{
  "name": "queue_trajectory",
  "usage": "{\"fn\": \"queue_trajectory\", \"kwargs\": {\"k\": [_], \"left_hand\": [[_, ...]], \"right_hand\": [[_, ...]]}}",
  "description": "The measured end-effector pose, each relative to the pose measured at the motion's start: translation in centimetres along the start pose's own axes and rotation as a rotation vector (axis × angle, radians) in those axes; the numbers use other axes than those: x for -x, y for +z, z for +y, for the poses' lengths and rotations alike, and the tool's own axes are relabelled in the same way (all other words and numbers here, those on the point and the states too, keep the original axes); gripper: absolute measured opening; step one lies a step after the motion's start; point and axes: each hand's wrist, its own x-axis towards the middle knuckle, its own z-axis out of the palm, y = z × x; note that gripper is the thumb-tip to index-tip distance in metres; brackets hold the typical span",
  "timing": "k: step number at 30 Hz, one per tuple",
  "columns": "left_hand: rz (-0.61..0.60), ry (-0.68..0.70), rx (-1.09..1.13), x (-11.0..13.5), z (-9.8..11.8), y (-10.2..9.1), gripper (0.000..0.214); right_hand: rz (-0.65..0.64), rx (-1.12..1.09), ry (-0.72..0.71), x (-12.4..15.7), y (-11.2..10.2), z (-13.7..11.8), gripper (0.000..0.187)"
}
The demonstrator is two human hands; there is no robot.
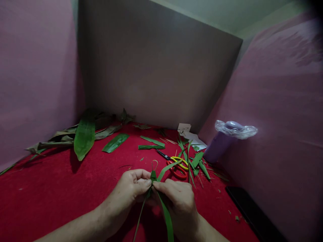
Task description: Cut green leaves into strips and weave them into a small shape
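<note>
Both of my hands meet low in the middle of the head view, pinching a small folded piece of green leaf (153, 175). My left hand (133, 186) grips it from the left between thumb and fingers. From the right, my right hand (176, 198) presses its thumb and forefinger on the same piece. A thin loop stands up from its top. Long leaf strips (165, 215) trail from it, one toward me and one to the upper right. Just beyond my right hand lie scissors (178, 164) with red and yellow handles. The lower fingers are partly hidden.
On the red cloth (50, 198) lie a large leaf (85, 136), a cut leaf piece (115, 143), a folded strip (151, 147) and leaf scraps (196, 159). White paper (195, 139), a purple container (219, 146) with clear plastic and a black phone-like slab (252, 211) are to the right.
</note>
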Motion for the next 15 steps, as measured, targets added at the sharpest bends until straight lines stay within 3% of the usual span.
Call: {"fn": "queue_trajectory", "kwargs": {"k": [4, 8, 15], "left_hand": [[0.031, -0.005, 0.0, -0.15, -0.29, -0.2, 0.018], [0.024, 0.002, -0.003, -0.12, -0.17, -0.04, 0.017], [0.011, 0.002, -0.002, 0.21, 0.62, 0.27, 0.016]], "right_hand": [[-0.032, 0.037, -0.076, -0.11, -0.19, -0.09, 0.014], [0.071, 0.071, -0.146, -0.3, 0.01, -0.04, 0.012], [0.063, 0.16, -0.145, -0.51, -0.14, -0.45, 0.015]]}}
